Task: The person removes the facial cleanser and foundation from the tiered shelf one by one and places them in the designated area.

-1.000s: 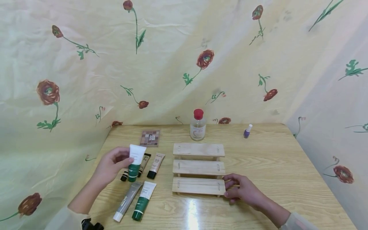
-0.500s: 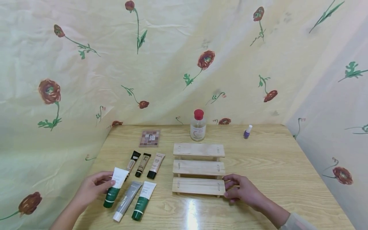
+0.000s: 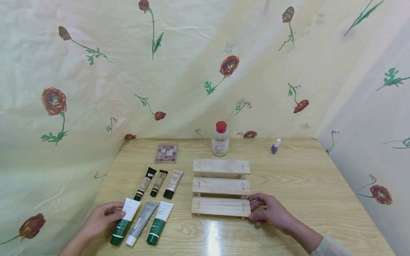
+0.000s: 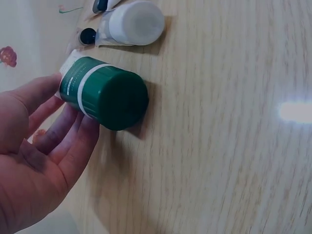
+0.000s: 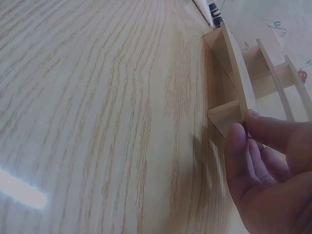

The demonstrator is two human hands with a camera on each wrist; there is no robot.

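My left hand (image 3: 101, 217) grips a white and green squeeze tube (image 3: 125, 222) between thumb and fingers at the left front of the table. In the left wrist view the tube's green cap (image 4: 122, 100) faces the camera, at or just above the wood. Right beside it lies a grey tube (image 3: 142, 223) with a white cap, then a second white and green tube (image 3: 160, 223). At the table's middle stands a three-step wooden rack (image 3: 221, 206). My right hand (image 3: 272, 213) pinches the right end of its lowest step (image 5: 239, 73), thumb on one side and fingers on the other.
Behind the left hand lie a black-ended concealer tube (image 3: 145, 184), a small gold tube (image 3: 158, 183) and a BB cream tube (image 3: 173, 184). Farther back are an eyeshadow palette (image 3: 166, 153), a red-capped bottle (image 3: 220, 140) and purple nail polish (image 3: 275, 146). Floral cloth (image 3: 192, 71) hangs behind.
My left hand has carried the white and green tube from over the small tubes toward the front left, lowering it beside the grey tube. The right hand keeps its place on the rack.
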